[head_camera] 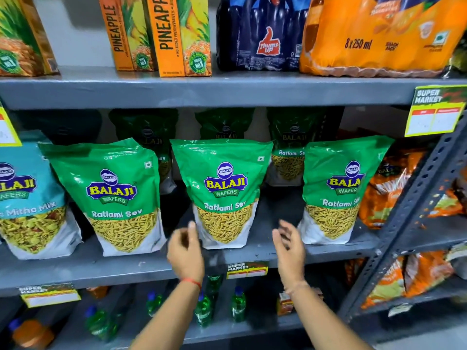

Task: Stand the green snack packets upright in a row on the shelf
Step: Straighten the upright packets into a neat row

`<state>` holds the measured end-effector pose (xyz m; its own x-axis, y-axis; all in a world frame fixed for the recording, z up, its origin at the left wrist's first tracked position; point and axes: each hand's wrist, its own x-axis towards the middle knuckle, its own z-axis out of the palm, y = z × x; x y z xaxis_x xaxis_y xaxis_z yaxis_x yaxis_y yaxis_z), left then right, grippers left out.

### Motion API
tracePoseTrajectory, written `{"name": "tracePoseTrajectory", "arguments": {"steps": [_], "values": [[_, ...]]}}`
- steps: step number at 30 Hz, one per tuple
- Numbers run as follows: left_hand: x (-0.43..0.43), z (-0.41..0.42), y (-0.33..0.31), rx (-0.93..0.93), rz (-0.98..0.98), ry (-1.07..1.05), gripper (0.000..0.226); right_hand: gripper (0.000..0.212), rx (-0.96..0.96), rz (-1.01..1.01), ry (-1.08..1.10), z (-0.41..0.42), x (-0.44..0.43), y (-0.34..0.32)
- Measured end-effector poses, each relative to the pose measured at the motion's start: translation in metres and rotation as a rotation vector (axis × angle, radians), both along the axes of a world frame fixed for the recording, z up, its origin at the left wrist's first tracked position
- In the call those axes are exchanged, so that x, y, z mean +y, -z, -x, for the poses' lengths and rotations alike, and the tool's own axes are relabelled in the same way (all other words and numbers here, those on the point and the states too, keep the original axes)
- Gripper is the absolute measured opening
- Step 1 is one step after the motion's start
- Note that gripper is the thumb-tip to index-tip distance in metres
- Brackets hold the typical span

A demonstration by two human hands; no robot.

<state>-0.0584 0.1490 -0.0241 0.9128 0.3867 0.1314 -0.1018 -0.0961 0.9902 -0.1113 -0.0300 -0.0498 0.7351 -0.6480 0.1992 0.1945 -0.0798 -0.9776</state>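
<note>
Three green snack packets stand upright in a front row on the grey shelf (75,263): left packet (111,195), middle packet (223,193), right packet (336,190). Left hand (185,251) and right hand (290,245) flank the middle packet, fingers loosely spread, apparently grasping nothing; more green packets stand dimly behind

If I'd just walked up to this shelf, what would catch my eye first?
Three bright green snack packets stand upright along the middle shelf's front: left packet, middle packet, right packet. Two bare hands, left hand and right hand, hover open either side of the middle one. Orange pineapple cartons stand above.
</note>
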Motion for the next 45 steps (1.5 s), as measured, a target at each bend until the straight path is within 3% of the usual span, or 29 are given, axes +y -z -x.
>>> {"name": "tracePoseTrajectory", "arguments": {"steps": [1,3,5,8,10,11,15,18,22,28,32,34,36,39,41,44,45], "values": [[-0.007,0.013,0.008,-0.015,-0.056,0.087,0.04,0.016,0.028,0.029,0.031,0.011,-0.009,0.011],[-0.025,0.032,0.018,-0.049,-0.149,0.265,0.035,0.026,0.081,0.069,0.1,0.034,-0.039,0.021],[-0.044,0.034,0.019,-0.085,-0.193,0.372,0.032,0.022,0.08,0.06,0.162,0.052,-0.08,0.023],[-0.082,0.023,0.01,-0.043,-0.153,0.5,0.031,0.019,0.111,0.05,0.216,0.06,-0.144,0.012],[-0.113,0.019,0.004,0.032,-0.063,0.606,0.008,0.033,0.157,0.032,0.099,0.057,-0.176,-0.003],[-0.128,0.015,0.004,0.072,-0.037,0.648,0.014,0.047,0.197,0.017,0.024,0.053,-0.187,-0.008],[-0.183,0.001,0.008,0.205,-0.096,0.858,0.091,0.083,0.313,0.053,-0.245,0.028,-0.222,-0.012],[-0.211,-0.008,0.017,0.244,-0.151,0.947,0.128,0.083,0.426,0.122,-0.355,0.014,-0.237,-0.012],[-0.228,-0.012,0.014,0.275,-0.195,0.96,0.112,0.058,0.463,0.121,-0.466,0.001,-0.243,-0.01],[-0.209,-0.025,0.02,0.293,-0.184,0.924,0.115,0.073,0.428,0.163,-0.47,-0.013,-0.228,0.002],[-0.197,-0.031,0.024,0.296,-0.14,0.938,0.133,0.087,0.362,0.189,-0.475,-0.016,-0.214,0.002],[-0.195,-0.026,0.013,0.273,-0.12,0.951,0.12,0.091,0.359,0.21,-0.48,-0.014,-0.212,-0.002],[-0.196,-0.024,0.0,0.184,0.022,0.907,0.085,0.087,0.286,0.106,-0.456,-0.01,-0.213,-0.018],[-0.197,-0.028,-0.029,0.042,0.305,0.696,0.045,0.059,-0.112,-0.244,-0.282,-0.015,-0.214,-0.06],[-0.197,-0.036,-0.046,-0.005,0.424,0.631,0.036,0.046,-0.251,-0.389,-0.17,-0.025,-0.213,-0.086],[-0.199,-0.045,-0.06,0.017,0.485,0.577,0.037,0.011,-0.309,-0.452,-0.057,-0.042,-0.207,-0.104],[-0.199,-0.045,-0.064,0.037,0.495,0.555,0.036,0.01,-0.313,-0.456,-0.024,-0.045,-0.205,-0.105]]}}
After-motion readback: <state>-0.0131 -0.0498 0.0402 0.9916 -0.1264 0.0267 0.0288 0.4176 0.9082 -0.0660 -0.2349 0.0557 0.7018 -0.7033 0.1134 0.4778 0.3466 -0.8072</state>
